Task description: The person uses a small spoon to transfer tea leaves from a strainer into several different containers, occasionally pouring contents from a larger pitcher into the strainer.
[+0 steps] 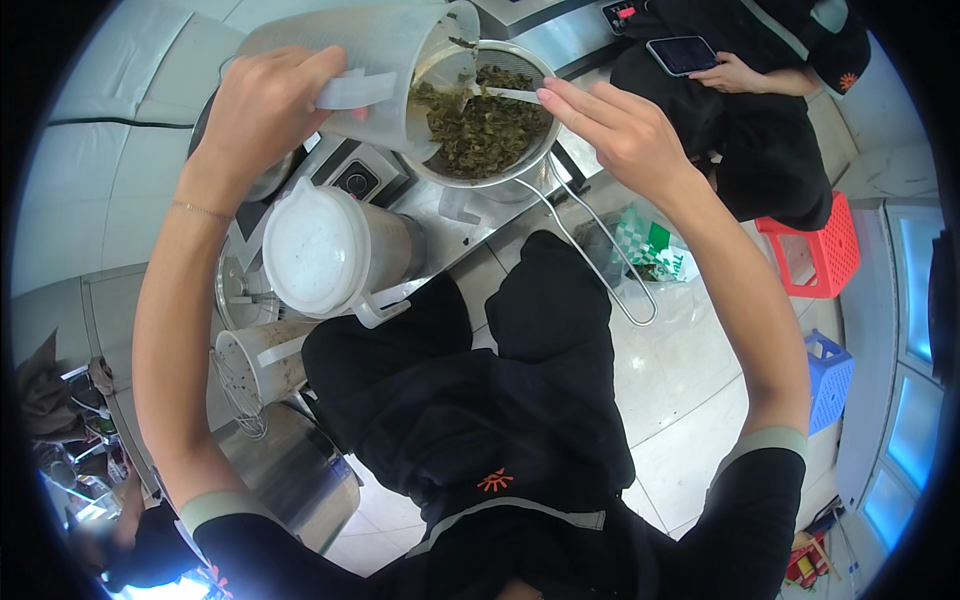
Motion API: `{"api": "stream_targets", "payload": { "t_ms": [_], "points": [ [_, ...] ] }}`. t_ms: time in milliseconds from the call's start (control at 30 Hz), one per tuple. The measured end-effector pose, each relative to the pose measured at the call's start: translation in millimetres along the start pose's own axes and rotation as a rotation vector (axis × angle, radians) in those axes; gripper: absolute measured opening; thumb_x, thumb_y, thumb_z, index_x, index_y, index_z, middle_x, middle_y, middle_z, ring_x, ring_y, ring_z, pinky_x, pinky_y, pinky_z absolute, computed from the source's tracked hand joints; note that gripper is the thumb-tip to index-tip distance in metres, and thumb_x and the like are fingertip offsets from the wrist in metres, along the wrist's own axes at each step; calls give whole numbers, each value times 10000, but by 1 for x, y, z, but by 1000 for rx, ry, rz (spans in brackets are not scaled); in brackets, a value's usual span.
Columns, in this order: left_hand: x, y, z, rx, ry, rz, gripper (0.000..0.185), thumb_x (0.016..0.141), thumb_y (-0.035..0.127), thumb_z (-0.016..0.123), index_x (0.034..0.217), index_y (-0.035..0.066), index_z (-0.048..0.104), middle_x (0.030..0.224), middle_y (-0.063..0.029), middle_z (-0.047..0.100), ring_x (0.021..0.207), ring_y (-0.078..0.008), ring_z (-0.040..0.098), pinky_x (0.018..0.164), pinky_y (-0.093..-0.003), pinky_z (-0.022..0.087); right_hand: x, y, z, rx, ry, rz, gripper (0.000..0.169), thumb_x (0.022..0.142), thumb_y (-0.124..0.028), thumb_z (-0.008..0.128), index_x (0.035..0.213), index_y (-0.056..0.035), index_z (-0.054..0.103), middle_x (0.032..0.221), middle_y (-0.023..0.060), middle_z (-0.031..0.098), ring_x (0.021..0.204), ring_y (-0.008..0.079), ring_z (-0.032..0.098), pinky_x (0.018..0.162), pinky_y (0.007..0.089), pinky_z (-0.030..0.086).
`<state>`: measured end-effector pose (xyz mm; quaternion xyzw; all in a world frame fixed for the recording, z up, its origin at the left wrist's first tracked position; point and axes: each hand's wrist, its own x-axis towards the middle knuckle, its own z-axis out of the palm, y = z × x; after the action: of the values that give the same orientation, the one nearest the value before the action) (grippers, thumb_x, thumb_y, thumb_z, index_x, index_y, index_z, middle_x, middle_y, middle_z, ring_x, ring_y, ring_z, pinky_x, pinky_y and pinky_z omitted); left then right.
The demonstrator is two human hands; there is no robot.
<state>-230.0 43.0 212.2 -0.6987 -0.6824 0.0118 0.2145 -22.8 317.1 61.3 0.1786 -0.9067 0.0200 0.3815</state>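
My left hand (259, 101) grips the handle of a translucent plastic pitcher (360, 45), tipped so its mouth faces right over a wire-mesh strainer (556, 139). Wet, dark green leaves, like steeped tea, (491, 139) lie in the strainer and at the pitcher's lip. Between the fingertips of my right hand (634, 139) is a slim white utensil (514, 94); its far end reaches toward the pitcher's mouth. The strainer rests over a clear vessel (459, 208), mostly hidden, on the steel counter. Its long wire handle (615, 255) sticks out toward me.
A white-lidded pitcher (315, 247) stands nearer me, beside a knobbed appliance (356, 180). Another pitcher (255, 367) and a whisk (244, 401) are at left. A plastic bag (652, 244) is below the counter. A seated person holds a phone (682, 56) near a red stool (821, 247).
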Motion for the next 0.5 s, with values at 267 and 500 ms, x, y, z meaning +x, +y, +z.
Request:
{"api": "stream_targets", "payload": {
  "t_ms": [267,500],
  "points": [
    [0,0,-2,-3,23,9,268,644,16,751,789,77,534,677,-77,548,629,-286,583,528,-397,443,0,1,-14,48,-21,152,488,720,52,616,1187,-78,674,1171,27,693,790,197,620,703,311,567],
    [-1,-4,-2,36,51,62,295,653,69,770,812,80,522,662,-66,533,615,-268,572,509,-395,437,20,-15,-1,97,134,188,443,730,23,624,1157,-76,683,1138,21,700,817,191,636,731,310,572]
  ]
}}
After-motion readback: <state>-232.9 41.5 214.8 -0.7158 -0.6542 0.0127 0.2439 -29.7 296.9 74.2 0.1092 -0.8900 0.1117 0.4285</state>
